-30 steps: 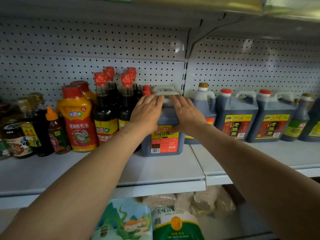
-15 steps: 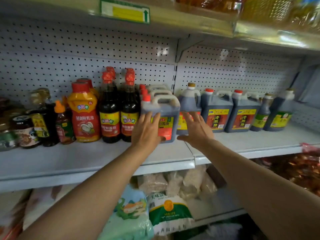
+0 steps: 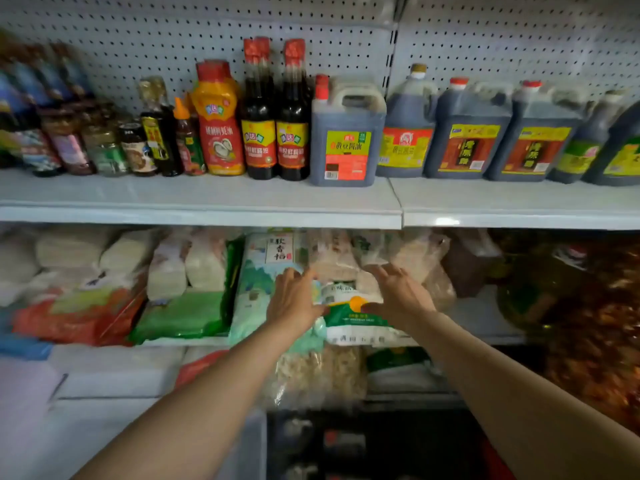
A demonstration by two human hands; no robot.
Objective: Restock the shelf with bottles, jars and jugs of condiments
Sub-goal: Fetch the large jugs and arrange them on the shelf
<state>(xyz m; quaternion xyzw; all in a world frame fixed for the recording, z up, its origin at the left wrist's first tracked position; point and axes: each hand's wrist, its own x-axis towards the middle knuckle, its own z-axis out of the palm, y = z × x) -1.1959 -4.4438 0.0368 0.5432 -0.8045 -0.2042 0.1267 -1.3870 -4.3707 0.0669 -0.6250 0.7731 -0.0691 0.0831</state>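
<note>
On the upper shelf (image 3: 207,199), the square soy sauce jug (image 3: 346,140) with the white handle serves as the marker. Far left of it stand blurred jars and small bottles (image 3: 104,147), too smeared to read. Nearer, an orange oyster sauce bottle (image 3: 218,123) stands beside two tall dark bottles (image 3: 275,126) with red caps, the second just beside the jug. Right of the jug comes a round-shouldered jug (image 3: 405,133), then two dark vinegar jugs (image 3: 498,136), all upright and filled with dark liquid. Below the jug, the lower shelf holds bagged goods; a green and white bag (image 3: 349,310) lies directly beneath it. The left hand (image 3: 294,299) and right hand (image 3: 401,292) reach forward on either side of that bag, fingers spread and empty, gripping nothing, well below the jug.
</note>
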